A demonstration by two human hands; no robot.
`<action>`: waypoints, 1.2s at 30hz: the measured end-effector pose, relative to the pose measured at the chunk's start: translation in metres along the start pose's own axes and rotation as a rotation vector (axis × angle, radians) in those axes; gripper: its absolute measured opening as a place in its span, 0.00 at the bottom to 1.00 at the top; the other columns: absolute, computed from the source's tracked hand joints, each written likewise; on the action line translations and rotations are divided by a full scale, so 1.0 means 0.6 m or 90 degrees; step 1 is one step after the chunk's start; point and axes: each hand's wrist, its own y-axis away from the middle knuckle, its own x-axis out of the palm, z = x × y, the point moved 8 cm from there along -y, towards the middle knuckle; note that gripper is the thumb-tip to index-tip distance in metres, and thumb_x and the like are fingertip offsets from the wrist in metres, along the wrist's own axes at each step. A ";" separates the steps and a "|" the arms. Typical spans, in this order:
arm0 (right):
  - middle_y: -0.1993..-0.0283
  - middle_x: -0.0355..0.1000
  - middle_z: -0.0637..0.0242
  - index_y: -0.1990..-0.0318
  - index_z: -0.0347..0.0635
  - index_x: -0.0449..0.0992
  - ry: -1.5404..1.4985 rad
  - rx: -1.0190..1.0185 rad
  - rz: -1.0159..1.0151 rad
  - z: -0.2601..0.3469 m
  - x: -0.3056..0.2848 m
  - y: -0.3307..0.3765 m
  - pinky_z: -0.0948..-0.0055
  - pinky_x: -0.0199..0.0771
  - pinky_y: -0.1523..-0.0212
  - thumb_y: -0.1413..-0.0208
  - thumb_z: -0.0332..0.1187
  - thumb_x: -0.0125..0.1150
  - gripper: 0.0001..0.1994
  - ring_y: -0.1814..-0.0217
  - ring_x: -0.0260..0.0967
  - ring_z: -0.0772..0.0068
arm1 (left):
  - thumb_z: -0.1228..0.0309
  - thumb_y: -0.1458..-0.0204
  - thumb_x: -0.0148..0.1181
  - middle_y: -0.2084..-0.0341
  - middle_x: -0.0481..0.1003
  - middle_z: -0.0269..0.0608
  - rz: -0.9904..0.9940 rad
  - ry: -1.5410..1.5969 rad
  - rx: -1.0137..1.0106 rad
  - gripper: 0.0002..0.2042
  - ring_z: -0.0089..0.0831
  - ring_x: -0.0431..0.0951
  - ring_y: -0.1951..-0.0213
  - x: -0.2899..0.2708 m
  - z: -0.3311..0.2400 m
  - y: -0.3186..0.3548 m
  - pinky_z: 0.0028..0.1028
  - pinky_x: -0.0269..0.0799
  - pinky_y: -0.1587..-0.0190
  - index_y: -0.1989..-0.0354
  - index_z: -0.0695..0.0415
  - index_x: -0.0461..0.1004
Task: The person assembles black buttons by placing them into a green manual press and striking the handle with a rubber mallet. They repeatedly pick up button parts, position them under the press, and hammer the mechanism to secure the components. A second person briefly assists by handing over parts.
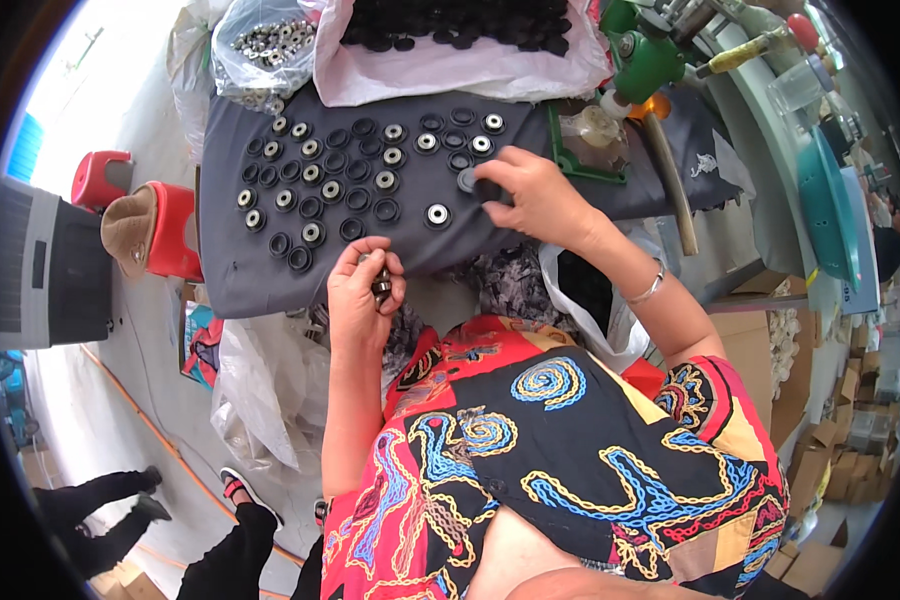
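Note:
My left hand (362, 285) is closed around a few small metal bearings (381, 286), held just in front of the table's near edge. Over the right part of the cloth, my right hand (542, 200) pinches a black round cap (487, 190) between thumb and fingers. A grey disc (466, 180) shows beside that cap; whether it is held or lying there I cannot tell. Several black ring-shaped caps (357, 200) are spread over the dark grey cloth (235, 255). Some have a silver bearing seated in them, such as the bearing (437, 214) nearest my right hand.
Behind the caps are a clear bag of bearings (270, 45) and a white sack (450, 80) of black caps. A green hand press (645, 65) and a wooden-handled hammer (670, 180) are at the right. Red stools (175, 230) stand left; another person's legs (235, 545) show lower left.

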 end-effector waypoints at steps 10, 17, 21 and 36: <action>0.67 0.66 0.59 0.59 0.40 0.76 0.027 -0.072 0.086 0.059 0.076 -0.033 0.63 0.72 0.60 0.60 0.26 0.65 0.16 0.62 0.68 0.58 | 0.77 0.43 0.50 0.78 0.72 0.42 -0.028 -0.009 0.023 0.04 0.25 0.69 0.87 -0.014 -0.016 -0.007 0.16 0.51 0.90 0.61 0.63 0.69; 0.67 0.66 0.59 0.60 0.40 0.76 0.072 -0.087 0.130 0.075 0.072 -0.038 0.62 0.72 0.61 0.59 0.28 0.66 0.15 0.62 0.69 0.58 | 0.77 0.43 0.50 0.78 0.72 0.43 -0.021 -0.018 0.017 0.04 0.25 0.69 0.87 -0.011 -0.015 -0.004 0.16 0.51 0.90 0.61 0.63 0.69; 0.67 0.66 0.59 0.60 0.40 0.76 0.059 -0.088 0.142 0.077 0.073 -0.038 0.62 0.72 0.62 0.59 0.28 0.66 0.15 0.63 0.69 0.57 | 0.77 0.43 0.50 0.78 0.72 0.42 -0.025 -0.018 0.015 0.04 0.24 0.69 0.87 -0.010 -0.015 0.000 0.16 0.51 0.90 0.61 0.63 0.69; 0.70 0.69 0.59 0.69 0.40 0.74 0.130 -0.081 -0.051 0.017 0.007 -0.060 0.61 0.72 0.61 0.54 0.31 0.59 0.06 0.63 0.70 0.55 | 0.76 0.43 0.51 0.77 0.72 0.43 -0.024 -0.041 0.023 0.05 0.26 0.68 0.88 -0.011 -0.013 -0.006 0.17 0.52 0.91 0.61 0.62 0.69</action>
